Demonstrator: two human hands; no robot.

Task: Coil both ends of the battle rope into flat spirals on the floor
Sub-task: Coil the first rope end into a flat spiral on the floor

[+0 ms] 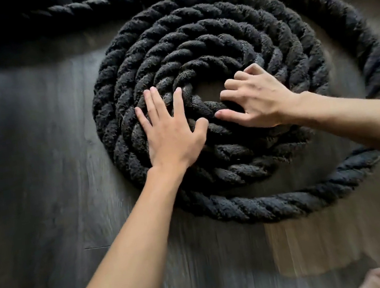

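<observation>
Head cam, looking straight down: the rope is thick, black and fuzzy, and it's lying flat on the dark plank floor as a spiral of several tight turns, with a small hole in the middle where the floor shows through. The outermost turn hasn't been snugged in. It sags away from the pack along the near side and swings wide on the right. Another stretch of rope runs across the far side of the floor and off the top right.

The left hand is lying palm down on the inner turns, just left of the hole. Its fingers are straight and spread out, pressing flat on top of the rope and not wrapped round anything.

The right hand comes in from the right and sits on the hole's right rim. Its fingers are bent like a claw, with the tips hooked over the innermost turn. The thumb pushes against that same turn from the near side, so the rope is pinched between them. The two hands are close together but not touching.
</observation>
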